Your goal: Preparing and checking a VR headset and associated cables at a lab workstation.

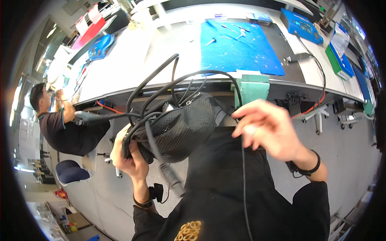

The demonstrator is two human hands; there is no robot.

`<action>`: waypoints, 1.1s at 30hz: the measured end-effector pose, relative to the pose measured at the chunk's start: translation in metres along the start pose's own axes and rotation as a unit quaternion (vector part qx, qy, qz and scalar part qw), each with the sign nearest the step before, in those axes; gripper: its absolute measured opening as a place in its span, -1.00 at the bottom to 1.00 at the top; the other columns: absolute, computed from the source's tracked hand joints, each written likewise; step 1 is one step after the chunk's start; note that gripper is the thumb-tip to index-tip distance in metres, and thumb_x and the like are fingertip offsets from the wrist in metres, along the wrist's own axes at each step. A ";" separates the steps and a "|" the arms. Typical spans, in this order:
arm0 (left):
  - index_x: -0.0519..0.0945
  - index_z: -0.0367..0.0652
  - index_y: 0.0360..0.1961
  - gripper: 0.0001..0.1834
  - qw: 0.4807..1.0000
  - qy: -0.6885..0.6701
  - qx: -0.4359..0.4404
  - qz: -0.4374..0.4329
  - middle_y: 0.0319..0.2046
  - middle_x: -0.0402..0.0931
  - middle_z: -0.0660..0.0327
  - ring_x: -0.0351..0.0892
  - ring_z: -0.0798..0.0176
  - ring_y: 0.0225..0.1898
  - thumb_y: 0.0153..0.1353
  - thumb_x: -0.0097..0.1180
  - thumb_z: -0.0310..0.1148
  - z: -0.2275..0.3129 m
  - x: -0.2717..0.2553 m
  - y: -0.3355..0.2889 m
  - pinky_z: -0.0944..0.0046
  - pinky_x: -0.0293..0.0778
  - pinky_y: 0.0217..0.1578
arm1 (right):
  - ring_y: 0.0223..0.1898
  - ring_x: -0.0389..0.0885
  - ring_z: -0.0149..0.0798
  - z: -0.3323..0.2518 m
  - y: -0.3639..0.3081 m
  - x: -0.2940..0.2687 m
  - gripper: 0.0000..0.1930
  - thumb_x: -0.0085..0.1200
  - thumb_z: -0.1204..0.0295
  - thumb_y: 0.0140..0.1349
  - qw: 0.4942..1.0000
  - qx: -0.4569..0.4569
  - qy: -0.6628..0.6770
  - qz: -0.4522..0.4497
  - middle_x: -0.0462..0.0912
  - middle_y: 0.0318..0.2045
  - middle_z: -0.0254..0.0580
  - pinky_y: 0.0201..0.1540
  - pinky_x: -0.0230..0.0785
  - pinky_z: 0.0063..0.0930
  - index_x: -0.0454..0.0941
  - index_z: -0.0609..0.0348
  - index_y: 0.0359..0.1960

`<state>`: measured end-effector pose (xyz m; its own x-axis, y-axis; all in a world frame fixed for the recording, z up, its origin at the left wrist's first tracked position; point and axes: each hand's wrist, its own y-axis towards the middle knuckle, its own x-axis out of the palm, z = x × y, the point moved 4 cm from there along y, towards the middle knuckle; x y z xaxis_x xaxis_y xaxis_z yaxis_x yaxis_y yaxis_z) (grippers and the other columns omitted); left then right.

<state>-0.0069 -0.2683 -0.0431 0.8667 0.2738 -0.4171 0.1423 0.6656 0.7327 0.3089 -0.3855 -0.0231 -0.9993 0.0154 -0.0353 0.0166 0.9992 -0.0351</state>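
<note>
My left hand (130, 154) is closed on the edge of a black mesh bag (189, 124), held up in front of my body. Loops of thick black cable (150, 76) rise from the bag's mouth. A blurred cable end with a ribbed sleeve (171, 178) hangs down beside my left wrist. To the bag's right, my right hand (267, 130) is raised with its fingers partly bent and apart, slightly blurred. A thin black cable (244, 180) runs past its fingertips and down my front; whether they touch it I cannot tell.
Ahead stands a white workbench (132, 52) with a blue mat (241, 50) carrying several small tools. A green vise-like block (253, 88) sits at its front edge. Blue devices (301, 26) stand on the bench. At left, another person (66, 120) sits near a dark stool (72, 172).
</note>
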 end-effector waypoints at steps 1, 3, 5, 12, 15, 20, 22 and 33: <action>0.63 -0.48 -0.10 -0.76 1.000 0.021 0.006 0.013 -0.14 0.72 -0.08 0.73 0.11 -0.16 0.38 0.07 -0.47 0.008 -0.003 0.001 0.23 0.55 -0.03 | -0.32 0.70 -0.39 0.000 0.006 0.019 -0.59 0.18 0.41 0.39 0.997 0.059 0.018 -0.050 0.73 -0.26 -0.08 -0.27 0.58 -0.52 0.45 0.40 0.17; 0.60 -0.50 -0.12 -0.79 1.000 0.023 0.004 0.016 -0.13 0.71 -0.14 0.74 0.03 -0.15 0.35 0.08 -0.53 0.021 -0.004 0.003 0.20 0.56 -0.02 | -0.04 0.66 -0.28 0.023 0.013 0.046 -0.34 0.21 0.23 0.42 0.993 0.021 0.065 -0.093 0.64 0.02 0.00 -0.02 0.57 -0.37 0.20 0.35 0.38; 0.59 -0.53 -0.12 -0.79 0.996 0.052 0.053 0.041 -0.13 0.70 -0.17 0.74 -0.03 -0.15 0.27 0.04 -0.62 0.033 -0.007 -0.002 0.20 0.56 -0.03 | 0.10 0.64 -0.16 0.030 0.032 0.066 -0.41 0.00 0.23 0.53 0.984 0.052 0.106 -0.137 0.53 0.22 -0.02 0.09 0.54 -0.29 0.12 0.21 0.46; 0.58 -0.53 -0.07 -0.63 0.990 0.023 0.135 -0.032 -0.11 0.69 -0.22 0.75 -0.24 -0.05 0.02 0.09 -0.68 0.079 0.020 -0.036 0.08 0.67 -0.04 | 0.01 0.72 -0.18 0.086 0.046 0.092 -0.51 -0.01 0.01 0.43 0.850 0.115 0.513 0.036 0.75 -0.01 -0.14 0.16 0.54 -0.15 0.62 0.17 0.09; 0.56 -0.59 -0.05 -0.57 0.979 0.039 0.167 -0.111 -0.11 0.68 -0.23 0.70 -0.39 -0.03 0.08 0.22 -0.49 0.093 0.023 -0.056 -0.07 0.67 0.01 | -0.18 0.74 -0.22 0.093 0.028 0.095 -0.65 0.08 0.10 0.36 0.778 0.189 0.599 0.012 0.78 -0.20 -0.21 0.04 0.54 -0.24 0.69 0.13 -0.14; 0.69 -0.53 -0.30 -0.86 0.958 0.098 0.244 -0.114 -0.21 0.73 -0.11 0.74 -0.33 -0.08 0.19 0.16 -0.62 0.119 0.037 -0.081 0.02 0.74 -0.12 | -0.36 0.65 -0.41 0.123 0.007 0.072 -0.66 0.09 0.06 0.31 0.826 0.229 0.496 0.137 0.71 -0.36 -0.31 -0.20 0.51 -0.56 0.67 0.07 -0.21; 0.71 -0.47 -0.29 -0.87 0.962 0.089 0.222 -0.128 -0.17 0.74 -0.06 0.74 -0.30 -0.08 0.13 0.23 -0.62 0.121 0.038 -0.089 0.06 0.74 -0.13 | -0.34 0.64 -0.44 0.132 0.002 0.065 -0.66 0.09 0.06 0.30 0.836 0.223 0.478 0.151 0.71 -0.35 -0.32 -0.20 0.50 -0.57 0.67 0.05 -0.20; 0.74 -0.41 -0.19 -0.71 0.954 -0.032 0.148 -0.257 -0.09 0.74 -0.03 0.73 -0.31 -0.02 0.02 0.21 -0.58 0.116 0.048 -0.126 0.15 0.73 -0.16 | -0.29 0.68 -0.32 0.200 -0.038 0.035 -0.76 -0.01 0.39 0.38 0.800 0.241 0.521 0.173 0.75 -0.31 -0.16 -0.09 0.52 -0.45 0.67 0.29 -0.19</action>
<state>0.0719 -0.4195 -0.0924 0.6713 -0.0854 -0.7363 0.6777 0.4731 0.5630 0.2802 -0.4301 -0.2232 -0.4148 0.5599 0.7172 0.0583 0.8030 -0.5931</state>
